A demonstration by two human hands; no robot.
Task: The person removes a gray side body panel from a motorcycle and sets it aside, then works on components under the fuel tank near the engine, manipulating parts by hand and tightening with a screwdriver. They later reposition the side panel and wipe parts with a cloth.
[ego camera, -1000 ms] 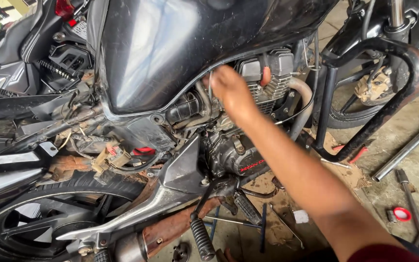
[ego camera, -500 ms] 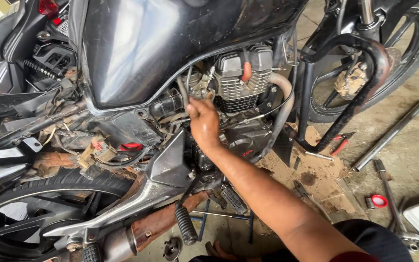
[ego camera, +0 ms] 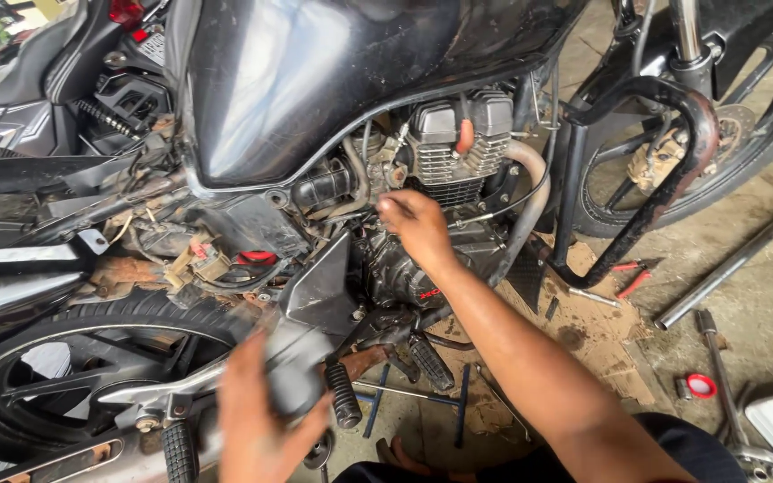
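A black motorcycle (ego camera: 333,80) stands in front of me with its side cover off, the finned engine (ego camera: 458,148) and wiring exposed. My right hand (ego camera: 418,228) reaches in from the lower right, fingers curled against the hoses beside the carburettor (ego camera: 324,188). What the fingertips hold is hidden. My left hand (ego camera: 257,425) is low in the view and blurred. It grips a dark grey, blurred object (ego camera: 295,367) just in front of the footpeg (ego camera: 344,395).
A curved black crash guard (ego camera: 664,170) and the front wheel (ego camera: 753,134) stand to the right. On the concrete floor lie a steel rod (ego camera: 731,266), red-handled pliers (ego camera: 624,275), a long wrench (ego camera: 717,371) and a small red ring (ego camera: 700,386). A second motorcycle (ego camera: 20,80) stands at upper left.
My right hand has stayed low at the carburettor area after dropping from under the tank. My left hand has come up into view with the grey object.
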